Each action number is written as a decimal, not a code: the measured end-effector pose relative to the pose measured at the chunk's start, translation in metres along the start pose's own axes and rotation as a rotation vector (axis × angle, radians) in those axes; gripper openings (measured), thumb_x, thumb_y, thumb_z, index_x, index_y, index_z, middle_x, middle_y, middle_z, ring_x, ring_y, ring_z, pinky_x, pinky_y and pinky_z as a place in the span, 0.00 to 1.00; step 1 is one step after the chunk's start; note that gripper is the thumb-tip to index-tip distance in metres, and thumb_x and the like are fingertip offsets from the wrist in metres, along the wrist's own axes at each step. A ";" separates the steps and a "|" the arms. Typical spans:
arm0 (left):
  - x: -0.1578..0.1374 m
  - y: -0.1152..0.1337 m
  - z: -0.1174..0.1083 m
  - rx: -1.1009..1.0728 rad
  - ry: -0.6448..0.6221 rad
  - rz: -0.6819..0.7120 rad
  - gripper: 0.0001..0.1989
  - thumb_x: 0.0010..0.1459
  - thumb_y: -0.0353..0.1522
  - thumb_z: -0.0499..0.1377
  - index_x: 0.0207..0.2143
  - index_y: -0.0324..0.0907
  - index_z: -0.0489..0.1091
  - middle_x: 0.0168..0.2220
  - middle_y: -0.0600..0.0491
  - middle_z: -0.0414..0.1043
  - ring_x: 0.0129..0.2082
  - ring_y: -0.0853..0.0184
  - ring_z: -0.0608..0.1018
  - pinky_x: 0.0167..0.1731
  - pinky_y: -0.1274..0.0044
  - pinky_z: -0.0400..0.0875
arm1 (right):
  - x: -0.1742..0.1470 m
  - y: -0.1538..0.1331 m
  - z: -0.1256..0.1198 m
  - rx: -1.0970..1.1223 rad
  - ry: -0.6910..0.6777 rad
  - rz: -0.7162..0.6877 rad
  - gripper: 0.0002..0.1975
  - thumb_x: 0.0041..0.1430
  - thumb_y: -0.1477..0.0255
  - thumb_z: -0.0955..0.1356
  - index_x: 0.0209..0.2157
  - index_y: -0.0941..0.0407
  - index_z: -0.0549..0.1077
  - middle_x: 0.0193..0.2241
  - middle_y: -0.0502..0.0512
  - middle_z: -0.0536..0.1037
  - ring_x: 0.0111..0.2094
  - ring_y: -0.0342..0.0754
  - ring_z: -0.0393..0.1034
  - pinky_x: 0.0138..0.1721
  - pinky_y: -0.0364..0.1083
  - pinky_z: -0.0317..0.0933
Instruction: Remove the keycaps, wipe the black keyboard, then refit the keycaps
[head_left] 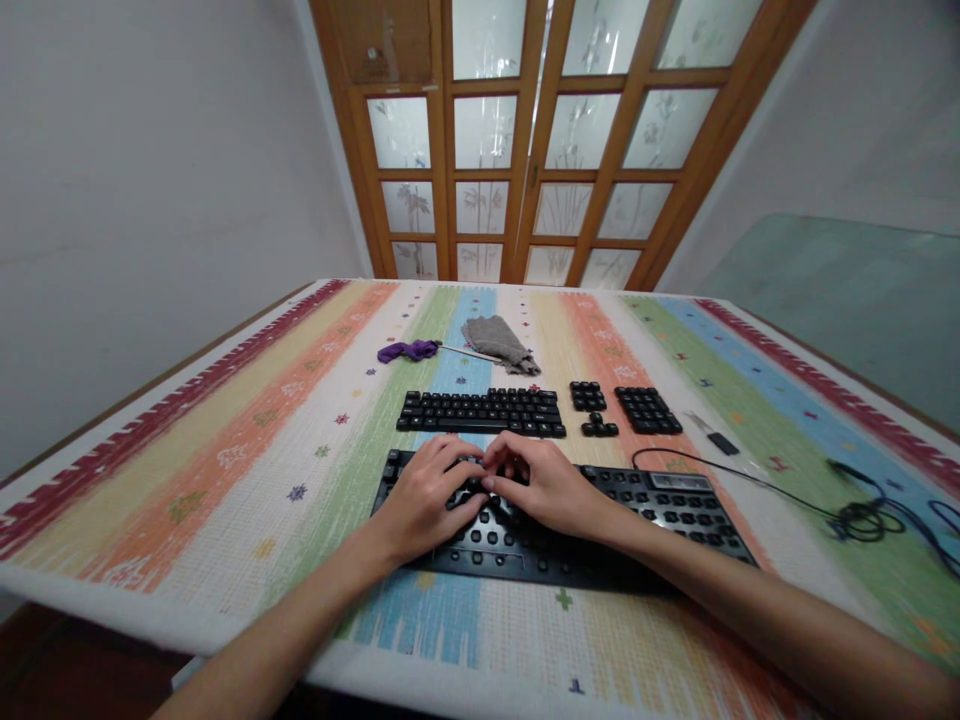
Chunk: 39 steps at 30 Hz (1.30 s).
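Observation:
A black keyboard base (517, 565), with most of its key sockets bare, lies in front of me. My left hand (431, 500) rests over its left half, fingers bent inward and thumb stretched toward the right hand. My right hand (544, 485) meets it there, with curled fingers and its thumb near the fingertips. Something small and dark shows between the two hands; I cannot make out whether it is a keycap or part of the base. Just behind the base, loose black keycaps (480, 412) sit in a keyboard layout, with a number-pad block (649, 410) at the right.
Smaller keycap groups (587, 396) lie between the main block and number pad. A purple cloth (409, 350) wraps a thin stick's end near a grey cloth (499, 342). At the right are a tool with a black handle (723, 443) and a coiled cable (866, 520).

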<state>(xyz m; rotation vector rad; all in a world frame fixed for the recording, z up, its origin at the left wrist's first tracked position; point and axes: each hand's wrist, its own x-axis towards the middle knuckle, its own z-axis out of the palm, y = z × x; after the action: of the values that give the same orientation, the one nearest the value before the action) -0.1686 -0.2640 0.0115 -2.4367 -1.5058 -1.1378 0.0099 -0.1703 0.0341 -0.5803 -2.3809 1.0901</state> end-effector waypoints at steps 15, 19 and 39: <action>0.000 -0.001 0.003 -0.012 -0.084 -0.065 0.05 0.61 0.29 0.60 0.41 0.41 0.73 0.47 0.47 0.72 0.49 0.58 0.71 0.51 0.62 0.70 | -0.010 0.009 -0.004 -0.279 -0.031 -0.211 0.08 0.58 0.78 0.68 0.40 0.54 0.70 0.37 0.56 0.76 0.41 0.52 0.68 0.42 0.51 0.63; 0.001 -0.002 0.004 -0.034 -0.083 -0.076 0.07 0.61 0.29 0.61 0.43 0.42 0.73 0.47 0.47 0.72 0.49 0.58 0.70 0.51 0.62 0.70 | -0.010 0.010 -0.004 -0.300 -0.030 -0.226 0.07 0.59 0.77 0.67 0.40 0.55 0.70 0.37 0.57 0.77 0.42 0.52 0.67 0.43 0.52 0.63; 0.000 -0.002 0.004 0.053 -0.069 -0.016 0.07 0.63 0.29 0.58 0.43 0.42 0.74 0.48 0.47 0.71 0.49 0.59 0.69 0.53 0.63 0.69 | -0.011 0.015 0.002 -0.428 0.023 -0.320 0.04 0.60 0.79 0.65 0.34 0.58 0.72 0.32 0.57 0.75 0.37 0.52 0.64 0.41 0.52 0.63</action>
<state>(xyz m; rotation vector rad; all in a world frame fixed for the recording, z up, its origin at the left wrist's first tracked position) -0.1676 -0.2614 0.0076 -2.4575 -1.5561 -1.0130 0.0202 -0.1687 0.0186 -0.3246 -2.5851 0.4370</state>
